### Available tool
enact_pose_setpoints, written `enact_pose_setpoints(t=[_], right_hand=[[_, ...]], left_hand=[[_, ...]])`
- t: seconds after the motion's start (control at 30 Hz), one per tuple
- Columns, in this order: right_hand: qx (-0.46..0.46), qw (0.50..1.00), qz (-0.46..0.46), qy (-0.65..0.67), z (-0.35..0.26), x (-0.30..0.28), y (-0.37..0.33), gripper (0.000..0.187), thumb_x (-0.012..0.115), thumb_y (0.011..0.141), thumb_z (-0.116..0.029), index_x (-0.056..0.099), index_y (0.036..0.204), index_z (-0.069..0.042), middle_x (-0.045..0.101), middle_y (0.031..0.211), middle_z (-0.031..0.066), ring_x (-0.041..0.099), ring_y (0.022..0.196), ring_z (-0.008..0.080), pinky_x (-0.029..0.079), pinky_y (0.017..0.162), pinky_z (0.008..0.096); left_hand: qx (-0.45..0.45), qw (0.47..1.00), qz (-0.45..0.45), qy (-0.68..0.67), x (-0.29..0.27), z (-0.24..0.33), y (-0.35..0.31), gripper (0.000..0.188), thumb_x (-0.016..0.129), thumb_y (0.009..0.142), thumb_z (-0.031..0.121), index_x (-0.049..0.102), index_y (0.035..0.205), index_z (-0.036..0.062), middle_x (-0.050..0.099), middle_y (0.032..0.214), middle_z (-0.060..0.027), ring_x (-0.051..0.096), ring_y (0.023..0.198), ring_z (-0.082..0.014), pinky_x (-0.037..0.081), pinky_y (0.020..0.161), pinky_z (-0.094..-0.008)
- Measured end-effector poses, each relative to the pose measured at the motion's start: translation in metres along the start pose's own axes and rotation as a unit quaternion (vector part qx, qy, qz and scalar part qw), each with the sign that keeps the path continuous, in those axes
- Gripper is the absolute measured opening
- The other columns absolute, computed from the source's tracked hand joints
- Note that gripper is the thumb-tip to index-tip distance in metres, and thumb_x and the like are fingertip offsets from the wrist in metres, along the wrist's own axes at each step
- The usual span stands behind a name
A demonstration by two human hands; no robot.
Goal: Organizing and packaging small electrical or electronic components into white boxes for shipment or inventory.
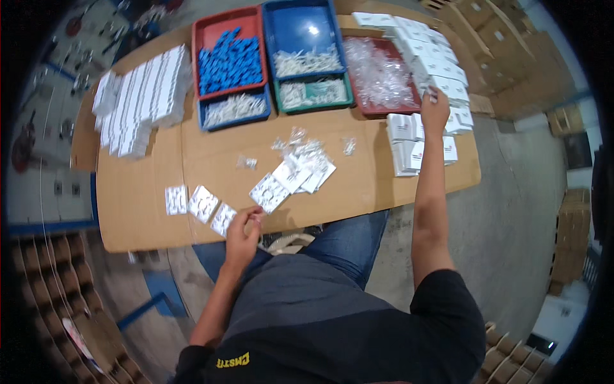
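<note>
My left hand rests at the near edge of the cardboard-covered table, its fingers closed on a small clear plastic packet beside a white card. Two more white cards lie just left of it. My right hand is stretched far out to the right, its fingers on a small white box in the row of white boxes. A loose pile of clear packets and cards lies in the middle of the table.
At the back stand a red tray of blue parts, a blue tray with white parts, a green tray, a red tray of clear bags. Stacks of white cards sit far left. Cardboard boxes stand right.
</note>
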State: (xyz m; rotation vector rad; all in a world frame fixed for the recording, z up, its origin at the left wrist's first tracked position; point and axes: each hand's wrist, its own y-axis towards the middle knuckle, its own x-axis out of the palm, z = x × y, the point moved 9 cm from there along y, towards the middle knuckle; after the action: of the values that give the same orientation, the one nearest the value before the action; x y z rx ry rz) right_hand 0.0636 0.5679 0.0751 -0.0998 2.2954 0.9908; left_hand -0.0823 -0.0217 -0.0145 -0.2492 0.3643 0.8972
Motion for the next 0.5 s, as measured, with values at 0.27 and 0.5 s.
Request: enact_pose_setpoints(t=[0.27,0.5], right_hand=[[0.104,0.883,-0.415,0.193,-0.151,0.068,-0.266,0.018,0.073,0.092,-0.018,0.075,0.101,-0.003,0.073,0.082,0.0157,0.071,0.073,0.0298,0.057,0.071,0.0398],[-0.059,0.915,-0.389,0.094,-0.233,0.076,-0.32,0.048,0.086,0.077,-0.018,0.069,0.121,-0.009,0.057,0.133,0.0137,0.053,0.122,0.0352,0.049,0.1,0.0453]], left_hand=[[-0.05,0.954,0.205,0.213,-0.083,-0.049,-0.052,0.056,0.081,0.085,0.015,0.058,0.134,0.0029,0.059,0.13,-0.0174,0.057,0.118,-0.0332,0.045,0.102,-0.0424],[-0.058,0.93,0.154,0.329,-0.073,-0.067,-0.05,0.099,0.092,0.07,0.038,0.044,0.148,0.0009,0.048,0.144,-0.0223,0.045,0.135,-0.0403,0.035,0.114,-0.0481]])
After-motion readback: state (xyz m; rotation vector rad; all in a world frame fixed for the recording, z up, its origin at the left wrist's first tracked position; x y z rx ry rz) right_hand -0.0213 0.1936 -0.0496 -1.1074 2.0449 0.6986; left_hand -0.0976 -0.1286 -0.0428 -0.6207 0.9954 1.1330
